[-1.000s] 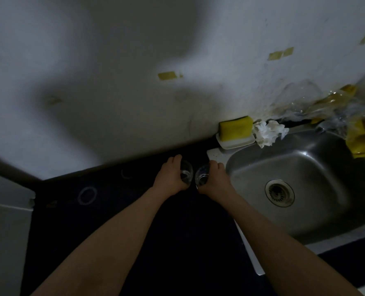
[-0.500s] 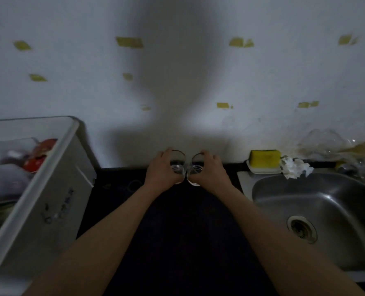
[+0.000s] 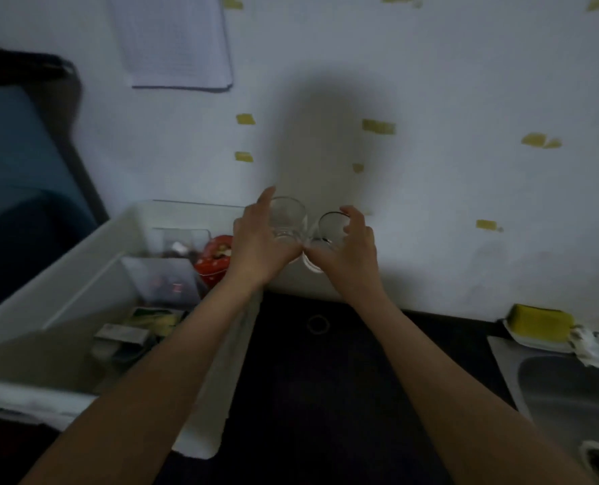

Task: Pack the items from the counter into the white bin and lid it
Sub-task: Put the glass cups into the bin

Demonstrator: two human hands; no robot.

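Note:
Two clear drinking glasses are held side by side in the air above the black counter (image 3: pixel 326 397), close to the wall. My left hand (image 3: pixel 256 246) grips the left glass (image 3: pixel 287 218), and my right hand (image 3: pixel 347 250) grips the right glass (image 3: pixel 329 229). Both glasses hang just beyond the right rim of the white bin (image 3: pixel 81 274), which stands on the left. Inside the bin lie a red patterned container (image 3: pixel 214 260), clear plastic boxes (image 3: pixel 165 278) and several small packets. No lid is in view.
A yellow sponge (image 3: pixel 539 323) on a white dish and crumpled white tissue (image 3: pixel 595 348) sit beside the steel sink (image 3: pixel 578 407) at the right. Paper sheets (image 3: pixel 175 40) hang on the wall. A dark blue object (image 3: pixel 18 190) stands behind the bin.
Both hands have lifted the glasses off the counter and carried them left toward the bin. The view swung left, bringing the bin's inside into sight.

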